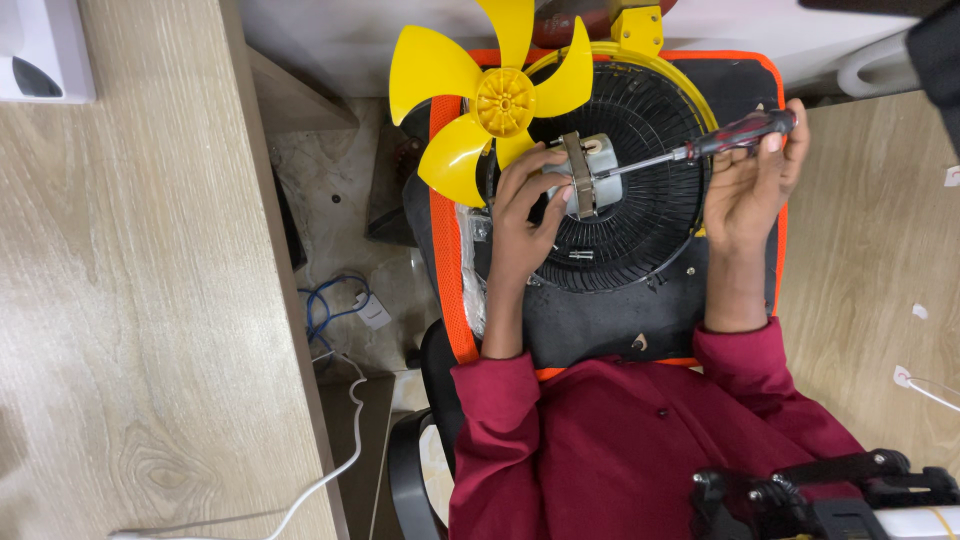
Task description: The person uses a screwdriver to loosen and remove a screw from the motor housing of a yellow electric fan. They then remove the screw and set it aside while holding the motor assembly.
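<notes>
A black round fan grille [640, 215] with a yellow rim lies on a black board with orange edging [447, 260] across my lap. A grey motor block with a metal bracket [585, 172] sits at the grille's centre. My left hand [525, 215] grips this motor, fingers curled around it. My right hand [750, 185] holds a screwdriver [735, 133] with a red and black handle, its shaft pointing left so the tip meets the motor. A yellow fan blade wheel [490, 95] rests at the grille's upper left, beside my left hand.
Wooden desk tops flank me, a big one at left [130, 300] and another at right [870, 260]. Blue and white cables [335, 310] lie on the floor between. A white device [40, 45] sits at the far left corner. Black gear [820, 490] is at bottom right.
</notes>
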